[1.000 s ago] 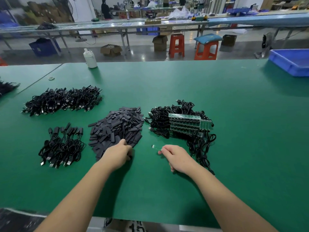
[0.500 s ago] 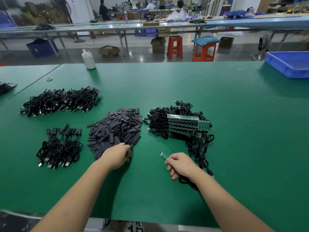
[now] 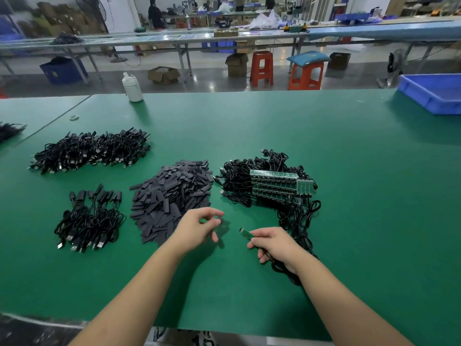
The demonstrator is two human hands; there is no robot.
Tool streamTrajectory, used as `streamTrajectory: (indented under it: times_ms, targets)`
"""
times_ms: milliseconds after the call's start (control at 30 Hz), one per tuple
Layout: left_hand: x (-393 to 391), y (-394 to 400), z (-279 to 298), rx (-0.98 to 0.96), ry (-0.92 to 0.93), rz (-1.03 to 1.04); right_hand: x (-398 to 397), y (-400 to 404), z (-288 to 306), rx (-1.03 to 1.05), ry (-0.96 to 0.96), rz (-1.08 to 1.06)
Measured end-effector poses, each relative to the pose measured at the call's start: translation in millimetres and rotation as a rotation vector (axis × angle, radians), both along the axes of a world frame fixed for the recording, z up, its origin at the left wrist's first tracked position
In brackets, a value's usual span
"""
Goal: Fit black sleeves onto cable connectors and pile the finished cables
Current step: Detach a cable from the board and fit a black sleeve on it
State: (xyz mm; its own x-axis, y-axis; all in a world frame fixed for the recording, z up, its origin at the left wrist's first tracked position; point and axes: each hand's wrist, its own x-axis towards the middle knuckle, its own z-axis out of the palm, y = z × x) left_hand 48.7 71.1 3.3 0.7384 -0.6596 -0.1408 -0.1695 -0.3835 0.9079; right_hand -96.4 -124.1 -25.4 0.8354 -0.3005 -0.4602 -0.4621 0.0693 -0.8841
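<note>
My right hand [image 3: 274,243] pinches a cable just behind its bare green connector board [image 3: 247,233], which points left; the black cord loops under my wrist. My left hand [image 3: 199,227] hovers just right of the pile of flat black sleeves [image 3: 172,196], fingers curled with thumb and forefinger nearly meeting; blur hides whether a sleeve is between them. The tangle of unsleeved cables with green boards [image 3: 272,186] lies beyond my right hand. A small pile of sleeved cables [image 3: 89,218] sits at the left, and a bigger cable heap [image 3: 92,151] behind it.
The green table [image 3: 349,196] carries a white bottle [image 3: 132,88] at its far edge and a blue bin [image 3: 434,93] at the far right. Orange stools, boxes and long benches with people stand beyond. The table's near edge runs below my forearms.
My left hand has lifted off the sleeve pile and moved right towards the connector. My right hand drew the cable nearer and turned the green board towards the left hand.
</note>
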Motion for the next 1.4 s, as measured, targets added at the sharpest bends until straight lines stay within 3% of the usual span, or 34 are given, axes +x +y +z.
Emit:
streamTrajectory:
  times_ms: [100,267,367,567,633,800,900,1033,1300,1400]
  targets:
    - [-14,-11,-16,0.043,0.121,0.006,-1,0,-1,0.012,0.002,0.000]
    - [-24,-16,-29,0.193,-0.050,-0.104,-5,3,-4,-0.175,0.007,0.051]
    - [-23,-13,-30,0.222,-0.163,-0.091,-4,5,-6,-0.150,-0.005,0.033]
    - [-19,-9,-35,0.193,-0.082,-0.042,-4,4,-7,-0.067,-0.019,0.006]
    - [-17,-8,-34,0.271,-0.184,-0.104,-4,4,-7,-0.056,-0.021,0.002]
    - [-9,-7,-27,0.625,-0.721,-0.416,-6,4,-6,0.000,-0.048,-0.009]
    - [-8,-2,-28,0.741,-0.821,-0.472,-7,3,-7,0.021,-0.046,-0.015]
    - [-6,1,-31,0.685,-0.781,-0.452,-8,3,-8,0.038,-0.048,0.005]
    - [-32,1,-22,0.183,-0.313,-0.167,-8,5,-8,0.056,-0.062,-0.015]
    - [-40,0,-25,0.119,-0.264,-0.089,-8,5,-6,0.095,-0.074,-0.050]
